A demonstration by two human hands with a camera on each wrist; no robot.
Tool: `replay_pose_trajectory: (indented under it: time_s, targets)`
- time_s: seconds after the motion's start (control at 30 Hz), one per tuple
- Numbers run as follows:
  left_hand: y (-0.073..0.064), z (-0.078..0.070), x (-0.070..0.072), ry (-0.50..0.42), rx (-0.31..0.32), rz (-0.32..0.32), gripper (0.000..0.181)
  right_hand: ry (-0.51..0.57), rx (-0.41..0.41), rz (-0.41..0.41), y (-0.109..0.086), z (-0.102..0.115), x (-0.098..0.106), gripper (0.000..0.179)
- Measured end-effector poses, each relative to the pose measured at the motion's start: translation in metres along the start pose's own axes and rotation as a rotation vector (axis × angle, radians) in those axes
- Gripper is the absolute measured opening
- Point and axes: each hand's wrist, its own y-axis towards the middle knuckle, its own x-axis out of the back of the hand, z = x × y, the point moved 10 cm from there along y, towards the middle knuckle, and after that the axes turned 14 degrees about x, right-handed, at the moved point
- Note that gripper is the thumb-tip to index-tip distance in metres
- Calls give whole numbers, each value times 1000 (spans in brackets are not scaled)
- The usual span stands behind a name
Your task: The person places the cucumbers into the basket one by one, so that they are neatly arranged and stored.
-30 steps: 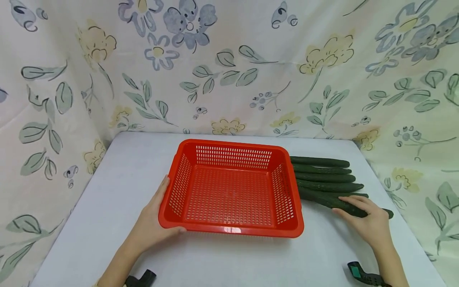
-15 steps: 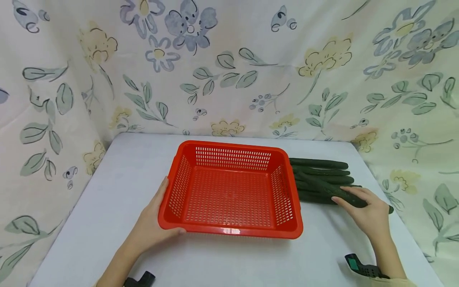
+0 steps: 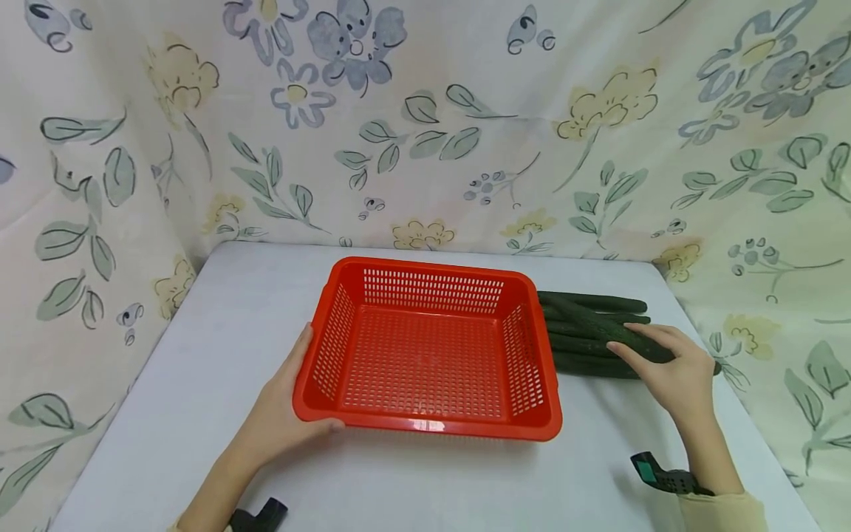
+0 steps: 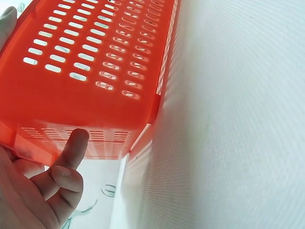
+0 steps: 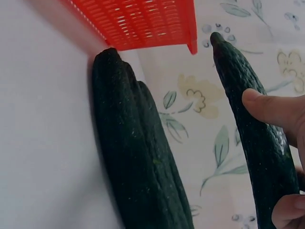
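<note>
A red plastic basket [image 3: 465, 427] with slotted walls stands on the table, and nothing lies inside it. My left hand [image 3: 282, 406] grips its near left corner, thumb along the front rim and fingers against the left side. In the left wrist view several fingertips [image 4: 78, 140] lie at the basket wall [image 4: 71, 102]. My right hand [image 3: 681, 369] pinches a long dark green cucumber [image 5: 238, 102] between thumb and fingers. This cucumber is raised and slants over the others, its far end close to the basket's right rim. Several cucumbers [image 3: 585, 366] lie side by side below it.
The white tabletop [image 3: 219, 318] ends at a floral curtain [image 3: 425, 170] behind and on both sides. The lying cucumbers [image 5: 128, 143] reach up to the basket's right side, which hides their left ends in the head view.
My right hand has lifted the nearest cucumber off the row and swung it away from the table's front, across the others. The left hand and basket stay put.
</note>
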Motion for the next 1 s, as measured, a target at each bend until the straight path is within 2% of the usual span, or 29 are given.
replay_pose_trajectory:
  time_s: [0.23,0.63,1.0]
  targets:
    - [-1,-1,-1,2,-2,10,139,17,51,21,13,13,-3,44]
    - [0,-2,0,-9,-12,2,139,48,152,69,37,43,-29,42]
    - [-1,-4,1,1,-11,-6,139,64,197,130,56,67,-50,38]
